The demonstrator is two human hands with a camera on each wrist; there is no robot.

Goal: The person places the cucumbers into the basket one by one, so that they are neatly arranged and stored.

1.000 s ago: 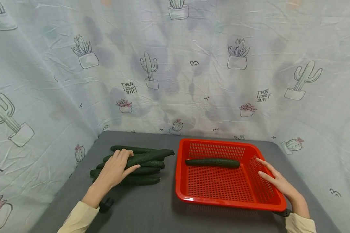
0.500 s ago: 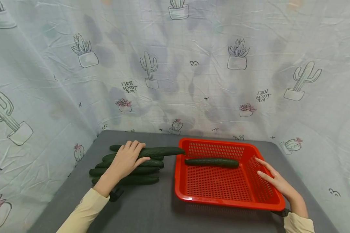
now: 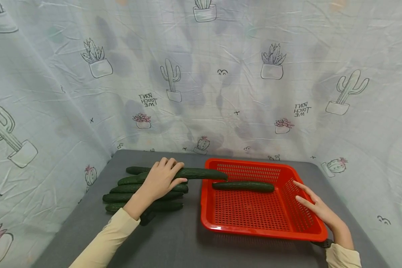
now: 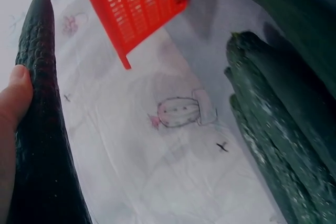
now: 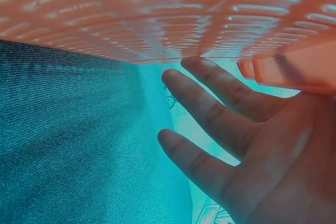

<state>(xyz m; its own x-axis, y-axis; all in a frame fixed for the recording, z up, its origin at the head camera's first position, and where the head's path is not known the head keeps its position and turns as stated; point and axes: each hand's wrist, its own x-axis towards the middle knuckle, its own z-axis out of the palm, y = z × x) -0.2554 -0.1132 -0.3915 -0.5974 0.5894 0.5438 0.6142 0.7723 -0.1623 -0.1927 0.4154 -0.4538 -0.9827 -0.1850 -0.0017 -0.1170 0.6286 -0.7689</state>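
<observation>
My left hand [image 3: 162,177] grips a long dark green cucumber [image 3: 204,173] from above. Its far tip reaches over the left rim of the red plastic basket [image 3: 254,233], close above a second cucumber [image 3: 243,187] lying inside. In the left wrist view, the thumb presses along the held cucumber [image 4: 37,98]. Below that hand, several more cucumbers [image 3: 147,207] lie side by side on the grey table. My right hand [image 3: 321,213] holds the basket's right wall. Thumb and one finger show inside it; the right wrist view has three fingers [image 5: 205,108] outside, beneath the slotted wall.
The grey tabletop [image 3: 174,242] carries the cucumber pile on the left and the basket on the right. A pale curtain [image 3: 234,93] printed with cacti hangs behind and along both sides.
My left hand has lifted a cucumber off the top of the pile and carried it rightward, its tip now past the basket's left rim. The right hand and basket stay put.
</observation>
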